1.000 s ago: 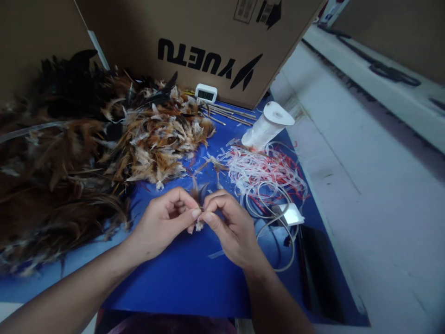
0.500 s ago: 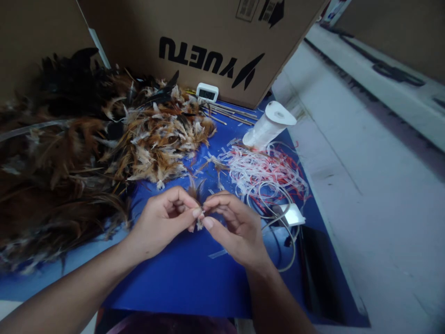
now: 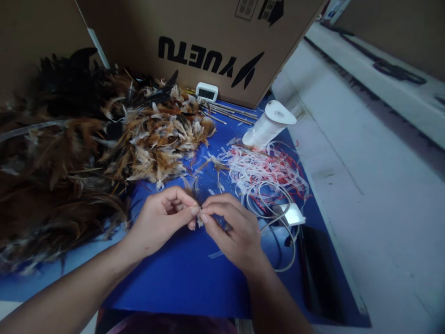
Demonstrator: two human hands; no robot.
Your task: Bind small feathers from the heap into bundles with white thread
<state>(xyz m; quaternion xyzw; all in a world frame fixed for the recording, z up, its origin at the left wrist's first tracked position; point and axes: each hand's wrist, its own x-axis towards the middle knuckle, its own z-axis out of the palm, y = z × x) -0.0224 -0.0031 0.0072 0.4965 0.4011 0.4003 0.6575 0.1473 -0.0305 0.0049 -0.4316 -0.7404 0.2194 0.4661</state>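
In my head view, the left hand (image 3: 162,221) pinches a wispy brown feather tuft (image 3: 191,187) well before the brown cardboard box (image 3: 205,30), tips toward it, pale fluffy base away. The right hand (image 3: 234,227) brings fingertips against that base; whether they grip, I cannot tell.

L fingers (image 3: 186,215) pinch sm. feather (image 3: 191,186); R fingers (image 3: 220,208) adj.

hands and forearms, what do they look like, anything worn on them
The left hand and right hand are bare, with no gloves, rings or watch showing. Neither left forearm nor right forearm shows a sleeve; a small spot marks the left wrist.
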